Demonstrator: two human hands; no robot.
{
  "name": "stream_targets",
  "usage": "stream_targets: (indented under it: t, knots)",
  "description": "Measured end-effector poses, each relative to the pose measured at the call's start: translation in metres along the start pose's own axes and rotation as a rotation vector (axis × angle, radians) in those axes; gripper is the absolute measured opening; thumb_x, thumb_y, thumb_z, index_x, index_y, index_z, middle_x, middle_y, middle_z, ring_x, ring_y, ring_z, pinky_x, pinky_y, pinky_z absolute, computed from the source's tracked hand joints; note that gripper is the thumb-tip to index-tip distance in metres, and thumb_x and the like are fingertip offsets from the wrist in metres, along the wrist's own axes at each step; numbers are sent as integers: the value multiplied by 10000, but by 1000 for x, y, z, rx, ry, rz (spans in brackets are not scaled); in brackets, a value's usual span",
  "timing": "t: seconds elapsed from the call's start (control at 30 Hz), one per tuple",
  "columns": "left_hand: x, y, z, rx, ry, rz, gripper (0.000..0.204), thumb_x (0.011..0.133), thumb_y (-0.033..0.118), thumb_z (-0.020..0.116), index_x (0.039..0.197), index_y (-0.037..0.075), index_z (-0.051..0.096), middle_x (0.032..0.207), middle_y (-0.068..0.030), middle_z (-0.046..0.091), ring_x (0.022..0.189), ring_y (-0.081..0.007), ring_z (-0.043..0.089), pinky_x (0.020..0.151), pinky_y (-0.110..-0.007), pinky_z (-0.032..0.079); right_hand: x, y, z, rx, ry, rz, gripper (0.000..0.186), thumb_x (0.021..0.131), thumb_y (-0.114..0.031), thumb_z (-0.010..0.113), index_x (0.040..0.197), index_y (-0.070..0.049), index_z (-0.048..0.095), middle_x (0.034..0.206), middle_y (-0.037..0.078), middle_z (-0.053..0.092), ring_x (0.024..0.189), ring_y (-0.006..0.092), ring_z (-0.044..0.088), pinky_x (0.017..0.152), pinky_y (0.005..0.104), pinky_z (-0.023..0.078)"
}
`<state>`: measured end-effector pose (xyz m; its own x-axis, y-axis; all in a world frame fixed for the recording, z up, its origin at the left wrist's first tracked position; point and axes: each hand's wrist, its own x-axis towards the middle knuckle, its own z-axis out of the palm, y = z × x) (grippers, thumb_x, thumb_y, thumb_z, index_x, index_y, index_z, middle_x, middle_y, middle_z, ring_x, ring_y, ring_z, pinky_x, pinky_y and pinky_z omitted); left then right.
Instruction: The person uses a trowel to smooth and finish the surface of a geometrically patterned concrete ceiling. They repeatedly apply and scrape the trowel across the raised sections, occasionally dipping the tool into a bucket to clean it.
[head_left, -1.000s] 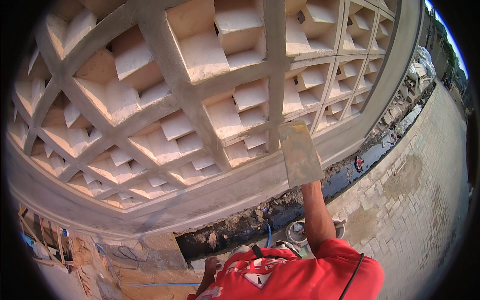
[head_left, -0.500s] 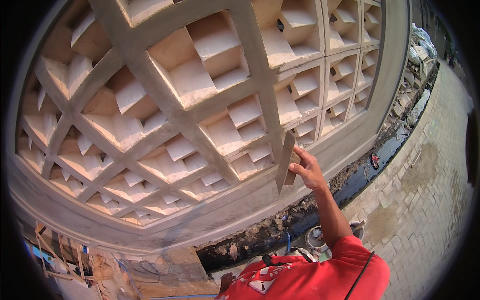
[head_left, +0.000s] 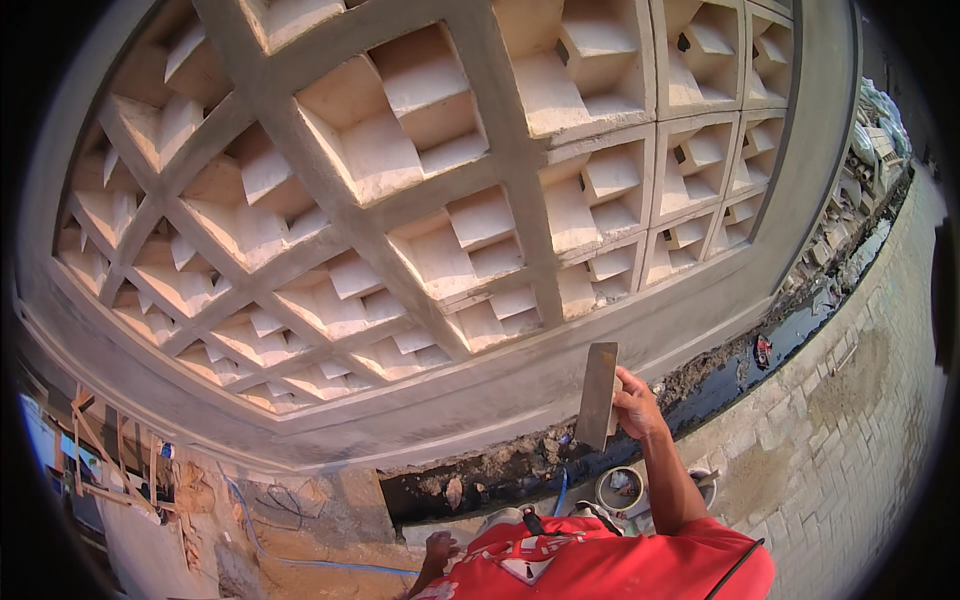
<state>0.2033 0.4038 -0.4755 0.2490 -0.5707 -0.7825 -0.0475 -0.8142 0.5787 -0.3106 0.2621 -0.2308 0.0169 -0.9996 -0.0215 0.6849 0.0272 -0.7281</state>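
Observation:
My right hand (head_left: 638, 403) is closed around the back of a plastering trowel (head_left: 597, 395), whose flat, rectangular grey blade stands nearly upright. The trowel is in front of the lower plain band of a grey cement wall (head_left: 480, 385), apparently apart from it. Above that band the wall carries a lattice of pale, square openwork blocks (head_left: 400, 150) with smooth grey joints. My left hand (head_left: 440, 546) hangs low beside my red shirt, dark and small in view. I cannot make out how its fingers lie or whether they hold anything.
A ditch with dark water (head_left: 700, 405) runs along the wall's foot. A white bucket (head_left: 620, 488) stands beside my right arm, with another container (head_left: 706, 485) next to it. Paving (head_left: 850, 420) lies at right, rubble (head_left: 850, 200) beyond, a wooden frame (head_left: 120, 465) and blue hose (head_left: 340, 568) at left.
My right hand has lowered the trowel from the lattice's bottom edge toward the ditch and turned its blade face toward view. My left hand shows more beside the shirt.

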Motion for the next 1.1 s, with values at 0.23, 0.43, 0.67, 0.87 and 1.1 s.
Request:
stream_targets:
  t: [0.23, 0.43, 0.67, 0.87, 1.1]
  knots:
    - [-24, -50, 56, -73, -45, 48, 256, 862, 219, 525, 1048, 43, 513, 836, -128, 601, 548, -228, 603, 429, -315, 486, 48, -52, 61, -982, 31, -639, 664, 728, -67, 648, 1338, -32, 389, 1060, 153, 560, 934, 243, 574, 854, 338, 435]
    - [-31, -105, 79, 555, -104, 497, 260, 863, 232, 524, 1035, 37, 522, 841, -134, 605, 554, -238, 605, 450, -328, 501, 110, -41, 103, -1356, 122, -916, 724, 684, -24, 634, 1356, -117, 381, 887, 136, 454, 789, 288, 486, 701, 385, 440]
    - [-34, -156, 67, 223, -21, 163, 270, 862, 238, 525, 1042, 36, 526, 843, -136, 608, 560, -245, 610, 453, -335, 504, 139, -35, 124, -1405, 197, -1031, 735, 676, 4, 615, 1360, -118, 376, 912, 139, 435, 836, 302, 447, 749, 395, 422]
    - [-18, -164, 51, 7, -13, 4, 279, 862, 244, 525, 1048, 36, 529, 845, -138, 610, 565, -251, 613, 456, -341, 508, 147, -14, 90, -1542, 169, -1093, 743, 687, 46, 591, 1372, -114, 350, 874, 156, 419, 791, 322, 435, 678, 429, 429]
    - [-26, -119, 59, -165, 41, -46, 298, 862, 248, 516, 1081, 46, 525, 842, -141, 608, 562, -254, 612, 456, -341, 508, 118, -22, 110, -1557, 255, -953, 721, 701, 6, 620, 1365, -119, 368, 886, 145, 424, 799, 295, 439, 726, 398, 410]
